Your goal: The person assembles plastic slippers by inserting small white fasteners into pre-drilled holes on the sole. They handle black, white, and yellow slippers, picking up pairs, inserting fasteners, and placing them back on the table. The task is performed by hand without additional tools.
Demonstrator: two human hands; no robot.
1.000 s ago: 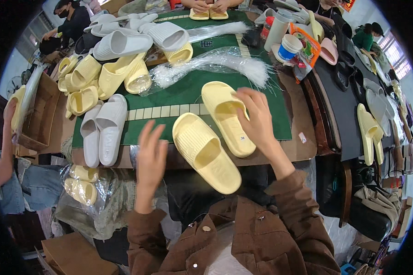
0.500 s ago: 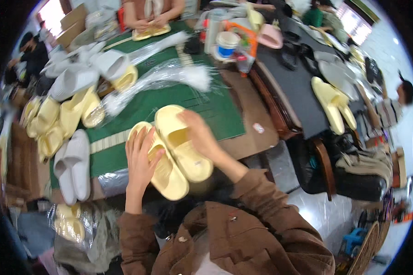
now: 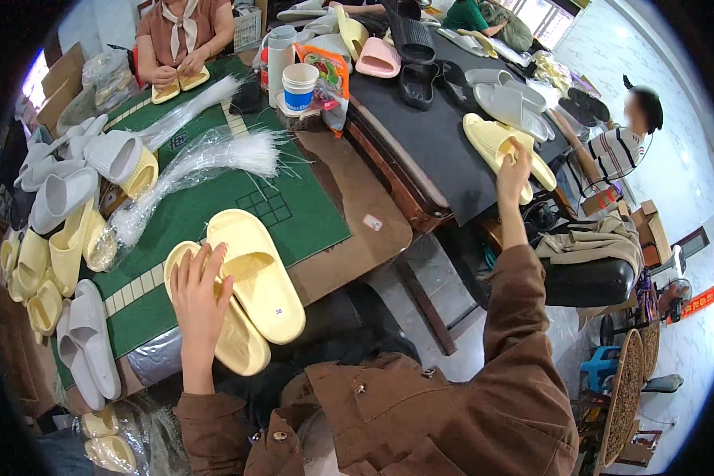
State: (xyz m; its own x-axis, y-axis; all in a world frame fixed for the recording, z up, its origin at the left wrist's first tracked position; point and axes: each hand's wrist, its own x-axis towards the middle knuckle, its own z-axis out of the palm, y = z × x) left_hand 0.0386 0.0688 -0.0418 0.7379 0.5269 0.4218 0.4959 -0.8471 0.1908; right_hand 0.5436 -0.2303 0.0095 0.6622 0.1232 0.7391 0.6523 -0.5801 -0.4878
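Note:
A pair of pale yellow slide slippers lies at the near edge of the green-topped table, heels jutting past it. My left hand grips the left slipper, fingers over its strap and thumb on the inner side. Stretched out to the right, my right hand is closed at the strap of another yellow slipper, one of a pair on the dark table. My fingertips there are partly hidden by the hand. Grey slippers lie just behind that pair.
A plastic-wrapped bundle of clear ties crosses the green tabletop. Grey slippers and yellow ones crowd its left side. A white-and-blue cup stands at the far corner. Other people sit across and at right; a black chair holds clothing.
My right hand has left the near pair's right slipper and reached right to the yellow pair on the dark table. My left hand stays on the near left slipper. The view has swung right.

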